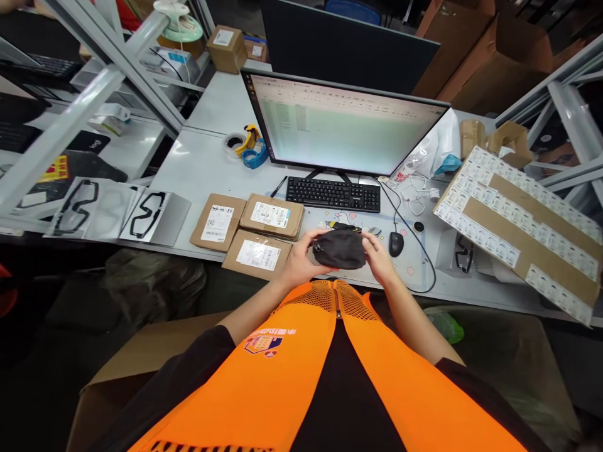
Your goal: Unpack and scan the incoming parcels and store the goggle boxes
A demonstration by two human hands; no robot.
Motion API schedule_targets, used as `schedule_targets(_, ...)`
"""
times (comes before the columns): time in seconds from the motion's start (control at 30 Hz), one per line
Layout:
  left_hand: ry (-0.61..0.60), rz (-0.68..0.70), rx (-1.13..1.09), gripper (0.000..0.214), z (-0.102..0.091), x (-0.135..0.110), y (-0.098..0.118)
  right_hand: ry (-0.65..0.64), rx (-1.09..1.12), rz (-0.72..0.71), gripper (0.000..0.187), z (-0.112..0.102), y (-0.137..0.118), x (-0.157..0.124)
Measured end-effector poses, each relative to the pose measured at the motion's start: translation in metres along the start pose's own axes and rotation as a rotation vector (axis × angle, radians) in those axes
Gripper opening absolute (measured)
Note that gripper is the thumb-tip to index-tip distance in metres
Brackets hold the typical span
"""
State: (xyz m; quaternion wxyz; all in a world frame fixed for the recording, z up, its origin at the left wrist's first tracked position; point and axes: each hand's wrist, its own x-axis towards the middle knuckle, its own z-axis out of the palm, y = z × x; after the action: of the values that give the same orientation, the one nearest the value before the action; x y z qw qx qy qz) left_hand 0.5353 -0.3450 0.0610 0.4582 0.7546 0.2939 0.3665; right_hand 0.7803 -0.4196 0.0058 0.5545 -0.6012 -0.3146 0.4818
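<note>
White worktop point(188, 160) here, wide black-framed monitor point(346, 125) at the far side, slim black keyboard point(333, 194) just in front. I've got a small dark fabric pouch point(340, 249) over the near edge, my left grip point(300, 258) and right grip point(377, 256) pinching its two ends. Flat brown cardboard parcels point(272, 215) with white labels sit to the left.

The left hand point(304, 258) and right hand point(378, 256) hold a black pouch point(341, 250) over the desk point(198, 163)'s near side. Labelled parcels point(257, 254) lie left, a mouse point(396, 244) right; beyond are a keyboard point(332, 194) and lit monitor point(346, 129).
</note>
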Motion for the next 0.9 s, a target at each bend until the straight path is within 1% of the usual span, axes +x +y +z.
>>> schedule_targets(0.07, 0.008, 0.011, -0.04, 0.083, 0.004, 0.002, 0.001, -0.103, 0.033, 0.057, 0.06, 0.01, 0.001, -0.002)
schedule_targets(0.1, 0.004, 0.029, -0.033, 0.079, 0.006, 0.003, 0.001, -0.103, 0.037, 0.055, 0.058, 0.014, 0.0, -0.004)
schedule_targets(0.13, 0.001, 0.049, -0.009, 0.076, 0.008, 0.004, 0.0, -0.06, 0.03, 0.036, 0.056, 0.018, -0.003, -0.006)
schedule_targets(0.17, -0.002, 0.068, 0.025, 0.072, 0.009, 0.004, 0.0, 0.012, 0.015, 0.008, 0.053, 0.019, -0.009, -0.008)
schedule_targets(0.23, -0.013, 0.088, 0.106, 0.068, 0.011, 0.003, -0.001, 0.146, -0.035, -0.076, 0.048, 0.02, -0.027, -0.016)
schedule_targets(0.27, -0.02, 0.093, 0.139, 0.067, 0.011, 0.003, -0.001, 0.16, -0.076, -0.134, 0.043, 0.02, -0.039, -0.02)
schedule_targets(0.3, -0.03, 0.097, 0.164, 0.066, 0.012, 0.002, -0.001, 0.13, -0.129, -0.199, 0.039, 0.02, -0.052, -0.025)
schedule_targets(0.37, -0.055, 0.105, 0.203, 0.064, 0.013, 0.001, 0.0, -0.01, -0.268, -0.318, 0.032, 0.022, -0.076, -0.035)
schedule_targets(0.43, -0.08, 0.109, 0.229, 0.061, 0.014, 0.0, 0.002, -0.114, -0.422, -0.392, 0.026, 0.028, -0.091, -0.041)
schedule_targets(0.47, -0.093, 0.11, 0.238, 0.059, 0.015, -0.001, 0.002, -0.133, -0.486, -0.41, 0.022, 0.032, -0.096, -0.043)
schedule_targets(0.53, -0.117, 0.106, 0.256, 0.057, 0.015, -0.002, 0.002, -0.133, -0.573, -0.412, 0.015, 0.039, -0.097, -0.043)
schedule_targets(0.6, -0.129, 0.099, 0.269, 0.057, 0.016, -0.004, 0.0, -0.128, -0.592, -0.369, 0.014, 0.044, -0.093, -0.041)
schedule_targets(0.67, -0.099, 0.095, 0.268, 0.06, 0.015, -0.006, -0.004, -0.094, -0.524, -0.303, 0.017, 0.046, -0.086, -0.04)
schedule_targets(0.77, 0.014, 0.085, 0.243, 0.069, 0.014, -0.007, -0.009, -0.002, -0.361, -0.227, 0.021, 0.047, -0.079, -0.038)
schedule_targets(0.8, 0.035, 0.081, 0.239, 0.072, 0.013, -0.007, -0.01, 0.013, -0.327, -0.211, 0.022, 0.047, -0.078, -0.038)
schedule_targets(0.83, 0.037, 0.077, 0.24, 0.074, 0.013, -0.007, -0.01, 0.013, -0.31, -0.2, 0.022, 0.047, -0.077, -0.038)
schedule_targets(0.9, 0.002, 0.069, 0.252, 0.077, 0.011, -0.006, -0.01, -0.019, -0.322, -0.185, 0.02, 0.047, -0.08, -0.036)
